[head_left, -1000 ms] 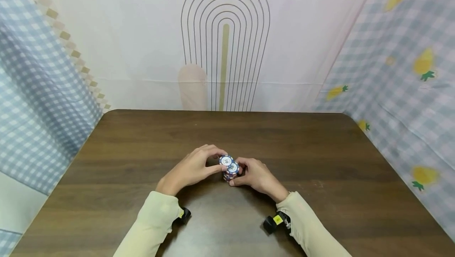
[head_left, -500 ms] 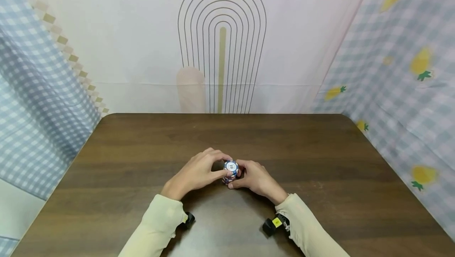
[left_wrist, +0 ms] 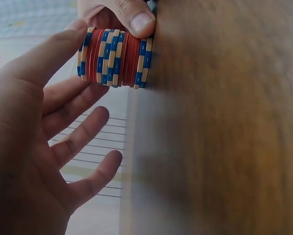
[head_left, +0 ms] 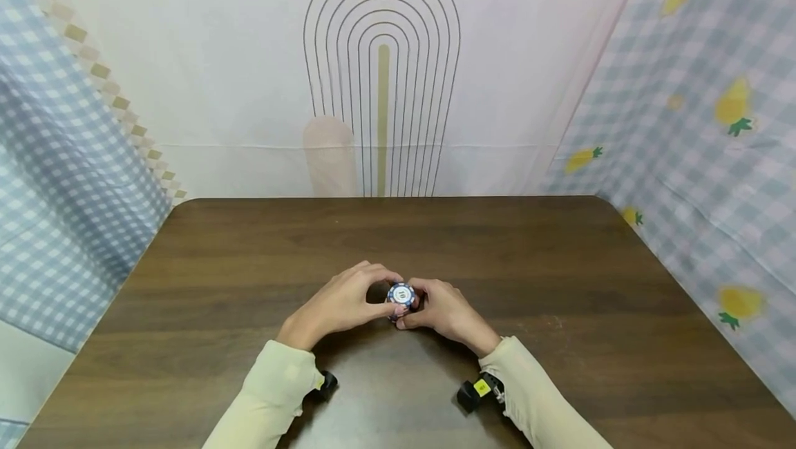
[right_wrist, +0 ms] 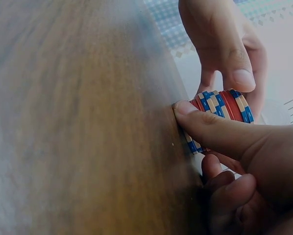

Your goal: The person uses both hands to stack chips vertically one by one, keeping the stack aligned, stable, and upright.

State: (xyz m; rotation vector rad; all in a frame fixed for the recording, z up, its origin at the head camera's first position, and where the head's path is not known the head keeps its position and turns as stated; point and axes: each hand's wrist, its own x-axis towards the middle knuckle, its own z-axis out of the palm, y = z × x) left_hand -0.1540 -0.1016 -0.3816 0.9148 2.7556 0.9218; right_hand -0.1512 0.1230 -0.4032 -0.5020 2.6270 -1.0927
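Observation:
A stack of poker chips (head_left: 401, 293), blue-and-cream with red ones between, stands upright near the middle of the wooden table; its top chip is marked 10. My left hand (head_left: 348, 300) pinches the top chips of the stack (left_wrist: 112, 58) between thumb and forefinger, its other fingers spread apart. From the other side my right hand (head_left: 446, 307) holds the lower stack (right_wrist: 230, 105), thumb low near the tabletop and the other fingers curled in. In the left wrist view the layers look lined up. Part of the stack is hidden behind the right thumb.
The brown wooden table (head_left: 249, 235) reaches back to a white cloth (head_left: 236, 55) printed with arches. Checked cloths hang at the left (head_left: 56, 179) and right (head_left: 696, 159). Small black wrist cameras sit below both wrists.
A second ago the top chip sat offset to the left of the stack, in my left hand. That hand has moved right, and the chip now lies over the stack. The right hand stays in place.

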